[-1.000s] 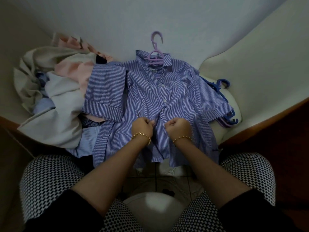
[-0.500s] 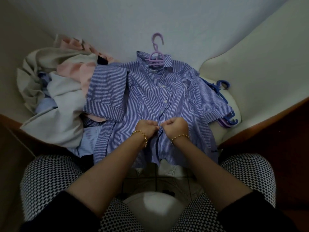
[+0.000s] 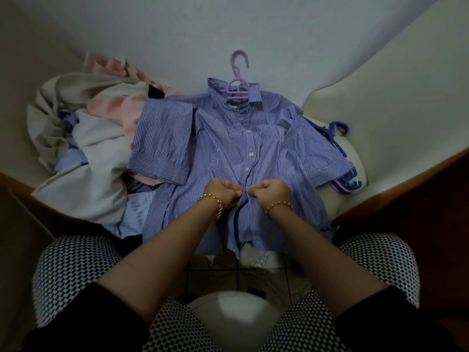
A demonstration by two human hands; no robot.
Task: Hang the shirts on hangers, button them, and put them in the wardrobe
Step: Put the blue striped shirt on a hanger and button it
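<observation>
A blue-and-white striped shirt [image 3: 215, 153] lies flat in front of me on a lilac hanger [image 3: 238, 82], whose hook points away from me. Three white buttons down the front placket look fastened. My left hand [image 3: 223, 193] pinches the left edge of the placket low on the shirt. My right hand [image 3: 272, 193] pinches the right edge, and the fingertips of both hands meet at the placket. The button between them is hidden by my fingers.
A heap of cream, pink and pale blue clothes [image 3: 86, 138] lies to the left of the shirt. Spare blue and lilac hangers [image 3: 340, 138] stick out from under its right sleeve. Wooden edges [image 3: 396, 194] frame both sides. My knees in checked fabric [image 3: 83, 273] are below.
My two hands have come together at the placket from a small gap apart. The view has shifted slightly; the shirt itself lies as before.
</observation>
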